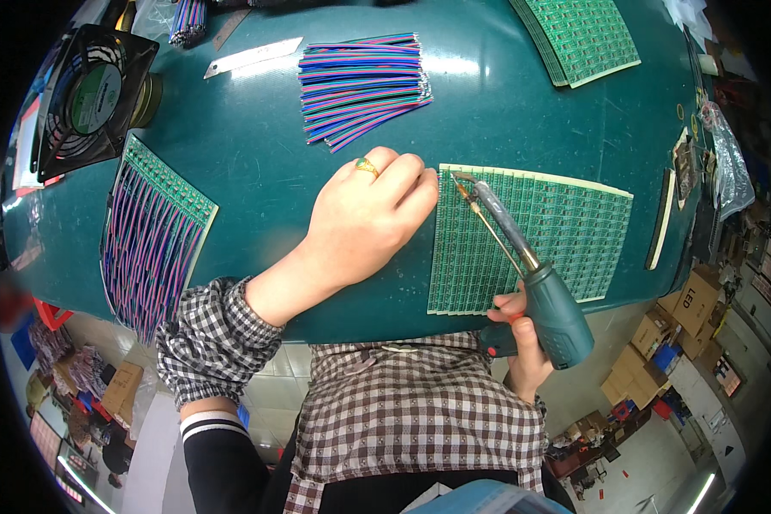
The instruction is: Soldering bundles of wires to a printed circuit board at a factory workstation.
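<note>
1. Soldering gun (550, 304), teal-bodied with a long metal barrel and a thin wire feed beside it, held in the right hand (522, 343) at the near edge of the worktop (257, 146); its tip rests at the far left corner of a green circuit board panel (531, 236).
2. Right hand: fingers wrapped closed round the gun's grip, one finger at the red trigger.
3. Left hand (364, 218): loosely curled, wearing a gold ring (367, 166), knuckles touching the panel's left edge; whether anything lies under the fingers cannot be told.
4. Loose bundle of multicoloured ribbon wires (361, 86), toward the far edge, well apart from the hands.
5. Second panel with wires already attached (150, 236), at the left edge.
6. Stack of bare panels (582, 38), far right corner.
7. Black fan (90, 98), far left corner; metal ruler (253, 56) just beside the loose wires.
</note>
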### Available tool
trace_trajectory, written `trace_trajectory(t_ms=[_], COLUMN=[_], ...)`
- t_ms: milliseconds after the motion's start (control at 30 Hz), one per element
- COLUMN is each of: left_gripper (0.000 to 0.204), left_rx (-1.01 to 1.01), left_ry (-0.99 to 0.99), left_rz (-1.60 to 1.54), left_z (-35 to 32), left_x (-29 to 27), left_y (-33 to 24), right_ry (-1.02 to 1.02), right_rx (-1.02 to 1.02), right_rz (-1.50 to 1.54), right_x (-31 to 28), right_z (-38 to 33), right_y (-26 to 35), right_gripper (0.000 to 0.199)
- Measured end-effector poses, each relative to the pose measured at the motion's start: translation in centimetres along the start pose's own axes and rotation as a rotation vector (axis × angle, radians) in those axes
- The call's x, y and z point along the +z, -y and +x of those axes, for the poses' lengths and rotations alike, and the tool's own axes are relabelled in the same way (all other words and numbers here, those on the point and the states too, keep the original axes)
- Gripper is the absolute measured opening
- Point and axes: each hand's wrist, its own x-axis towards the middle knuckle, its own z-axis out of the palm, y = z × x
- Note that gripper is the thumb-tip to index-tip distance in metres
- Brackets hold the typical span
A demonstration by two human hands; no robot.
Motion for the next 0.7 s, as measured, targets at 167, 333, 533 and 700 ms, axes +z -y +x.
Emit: trace_trajectory(t_ms=[167,333,533,700], left_gripper=[0.03,0.03,0.03,0.03], left_rx=[0.002,0.001,-0.001,-0.003], left_ry=[0.0,0.008,0.011,-0.018], left_rz=[0.002,-0.012,-0.028,-0.055], left_z=[0.04,0.14,0.19,0.19], left_x=[-0.06,0.02,-0.03,0.0], left_y=[-0.01,0.05,0.16,0.28], right_ry=[0.005,0.022,0.031,0.024], right_rx=[-0.005,0.007,0.004,0.045], right_rz=[-0.015,-0.03,-0.046,0.12], right_x=[0.18,0.26,0.28,0.19], right_z=[-0.05,-0.07,-0.06,-0.09], right_y=[0.08,0.17,0.16,0.29], right_gripper=[0.054,0.052,0.051,0.028])
